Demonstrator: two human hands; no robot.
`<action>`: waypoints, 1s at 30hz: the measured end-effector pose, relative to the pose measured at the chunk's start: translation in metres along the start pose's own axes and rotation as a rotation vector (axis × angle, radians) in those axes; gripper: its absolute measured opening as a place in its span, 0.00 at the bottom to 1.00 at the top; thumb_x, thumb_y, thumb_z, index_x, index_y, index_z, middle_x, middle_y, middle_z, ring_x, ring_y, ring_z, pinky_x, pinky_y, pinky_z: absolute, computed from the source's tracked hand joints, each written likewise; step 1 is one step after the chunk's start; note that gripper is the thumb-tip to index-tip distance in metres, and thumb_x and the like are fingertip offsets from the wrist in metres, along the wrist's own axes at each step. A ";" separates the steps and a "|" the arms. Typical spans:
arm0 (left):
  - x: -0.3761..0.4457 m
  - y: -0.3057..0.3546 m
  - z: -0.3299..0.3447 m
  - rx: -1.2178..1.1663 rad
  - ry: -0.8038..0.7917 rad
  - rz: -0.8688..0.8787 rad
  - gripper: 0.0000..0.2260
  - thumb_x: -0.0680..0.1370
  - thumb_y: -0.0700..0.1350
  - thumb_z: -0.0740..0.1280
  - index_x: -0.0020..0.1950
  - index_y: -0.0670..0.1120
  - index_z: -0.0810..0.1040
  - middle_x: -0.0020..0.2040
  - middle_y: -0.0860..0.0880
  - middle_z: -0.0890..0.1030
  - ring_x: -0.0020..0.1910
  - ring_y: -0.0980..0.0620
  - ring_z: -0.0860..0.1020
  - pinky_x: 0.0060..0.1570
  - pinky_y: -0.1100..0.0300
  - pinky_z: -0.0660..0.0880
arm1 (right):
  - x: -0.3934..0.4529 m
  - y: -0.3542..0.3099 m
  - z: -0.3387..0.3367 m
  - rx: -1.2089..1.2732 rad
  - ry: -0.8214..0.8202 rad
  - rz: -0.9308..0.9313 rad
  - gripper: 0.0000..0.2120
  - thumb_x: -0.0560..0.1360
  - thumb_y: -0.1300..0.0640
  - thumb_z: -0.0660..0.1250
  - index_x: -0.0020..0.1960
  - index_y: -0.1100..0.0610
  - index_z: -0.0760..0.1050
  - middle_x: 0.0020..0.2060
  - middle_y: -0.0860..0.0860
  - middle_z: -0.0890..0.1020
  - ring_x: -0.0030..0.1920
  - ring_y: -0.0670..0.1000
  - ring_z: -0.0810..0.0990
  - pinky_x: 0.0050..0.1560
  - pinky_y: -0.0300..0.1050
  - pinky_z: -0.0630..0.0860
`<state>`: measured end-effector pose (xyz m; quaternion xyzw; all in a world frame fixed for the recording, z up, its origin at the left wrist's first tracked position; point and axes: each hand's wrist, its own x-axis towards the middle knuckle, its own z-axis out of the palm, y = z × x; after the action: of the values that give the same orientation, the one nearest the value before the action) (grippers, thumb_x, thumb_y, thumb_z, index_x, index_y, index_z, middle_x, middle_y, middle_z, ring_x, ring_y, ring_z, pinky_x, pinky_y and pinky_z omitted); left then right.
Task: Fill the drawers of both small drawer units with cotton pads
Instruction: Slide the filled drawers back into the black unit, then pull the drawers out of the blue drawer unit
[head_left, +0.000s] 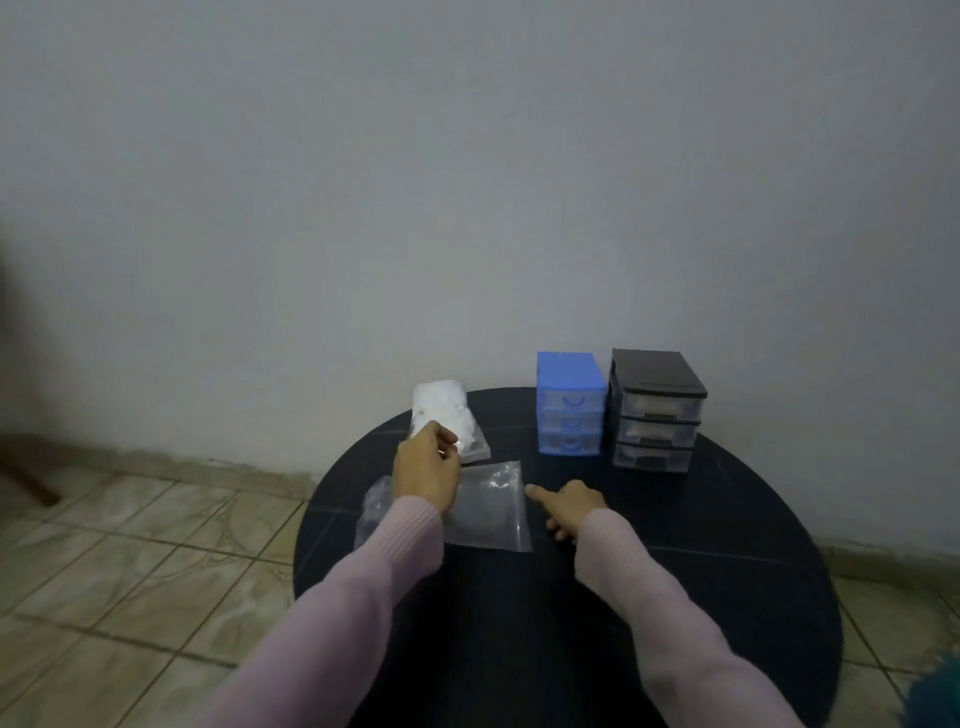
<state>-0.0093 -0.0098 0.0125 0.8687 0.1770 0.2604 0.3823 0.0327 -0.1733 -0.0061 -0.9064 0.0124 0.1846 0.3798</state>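
A clear bag of white cotton pads (442, 414) lies at the far left of the round black table (675, 582). My left hand (427, 467) rests against the bag's near end, fingers curled on its plastic edge. My right hand (571, 506) lies on the table with the index finger stretched left toward an empty clear bag (491, 512). A blue drawer unit (570, 405) and a black drawer unit with clear drawers (655, 413) stand side by side at the back, all drawers shut.
Another crumpled clear bag (375, 506) hangs over the table's left edge, partly under my left sleeve. A grey wall stands right behind the units. Tiled floor (130, 561) lies left of the table.
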 end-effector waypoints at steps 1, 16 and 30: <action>0.002 -0.008 -0.008 0.068 0.020 -0.040 0.07 0.77 0.38 0.64 0.55 0.42 0.76 0.54 0.45 0.80 0.49 0.50 0.76 0.48 0.60 0.72 | 0.000 -0.004 0.007 -0.045 0.003 0.009 0.29 0.76 0.39 0.58 0.64 0.63 0.70 0.58 0.57 0.78 0.54 0.56 0.78 0.57 0.50 0.73; 0.002 -0.057 -0.050 -0.121 -0.127 -0.545 0.16 0.81 0.40 0.58 0.67 0.36 0.65 0.63 0.38 0.73 0.55 0.40 0.77 0.50 0.52 0.75 | -0.003 -0.023 0.032 0.196 0.104 -0.047 0.02 0.74 0.65 0.66 0.44 0.61 0.73 0.49 0.58 0.77 0.49 0.56 0.76 0.52 0.47 0.73; 0.003 -0.045 -0.060 -0.595 -0.192 -0.234 0.19 0.73 0.34 0.70 0.62 0.44 0.77 0.64 0.46 0.73 0.61 0.45 0.74 0.57 0.52 0.76 | -0.024 -0.004 0.002 0.443 0.241 -0.327 0.22 0.76 0.73 0.57 0.63 0.55 0.73 0.51 0.51 0.74 0.36 0.46 0.74 0.35 0.36 0.74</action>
<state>-0.0470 0.0550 0.0134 0.7135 0.1549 0.1719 0.6613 0.0108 -0.1716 0.0037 -0.8067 -0.0487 0.0050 0.5889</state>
